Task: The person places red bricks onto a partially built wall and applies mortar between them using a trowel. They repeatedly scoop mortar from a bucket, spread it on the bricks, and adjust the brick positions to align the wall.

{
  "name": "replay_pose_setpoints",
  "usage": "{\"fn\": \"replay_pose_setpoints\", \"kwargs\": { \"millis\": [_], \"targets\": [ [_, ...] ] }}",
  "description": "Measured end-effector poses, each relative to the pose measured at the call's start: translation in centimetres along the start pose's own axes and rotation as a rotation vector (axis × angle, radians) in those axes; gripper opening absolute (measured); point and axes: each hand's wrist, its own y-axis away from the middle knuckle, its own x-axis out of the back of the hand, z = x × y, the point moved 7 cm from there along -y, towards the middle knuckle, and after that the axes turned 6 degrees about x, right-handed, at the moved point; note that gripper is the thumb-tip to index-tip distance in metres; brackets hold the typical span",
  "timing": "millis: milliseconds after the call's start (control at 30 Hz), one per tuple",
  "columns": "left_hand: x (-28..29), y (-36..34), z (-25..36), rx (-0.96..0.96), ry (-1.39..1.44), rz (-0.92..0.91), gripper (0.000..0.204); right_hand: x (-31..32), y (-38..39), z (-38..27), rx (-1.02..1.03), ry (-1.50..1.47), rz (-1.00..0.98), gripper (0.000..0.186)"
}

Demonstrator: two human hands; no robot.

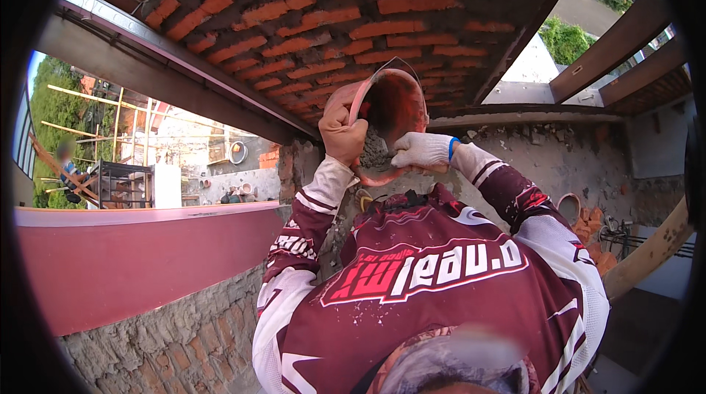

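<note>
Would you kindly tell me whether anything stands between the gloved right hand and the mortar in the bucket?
Nothing visible does: the right hand is at the open mouth of the bucket, right beside the mortar. The left hand grips the bucket's left side, not between them.

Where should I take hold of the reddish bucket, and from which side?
Probably best by the left rim and wall of the bucket, coming from the person's left. It is tilted with its open mouth toward the person, so that edge is easy to reach. The bare left hand grips there, while the gloved right hand is at the mouth, beside the mortar.
</note>
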Motion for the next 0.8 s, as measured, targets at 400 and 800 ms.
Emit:
{"fn": "replay_pose_setpoints", "kwargs": {
  "millis": [400,800],
  "targets": [
    [0.6,-0.6,-0.8,0.002,-0.095,0.038,0.027,7.1,5.2,-6.8,0.144,1.151,0.682,0.017],
    [-1.5,-1.9,-3.3,0.109,0.059,-0.027,0.025,0.6,2.1,1.8,0.015,-0.190,0.073,0.032]
  ]
}}
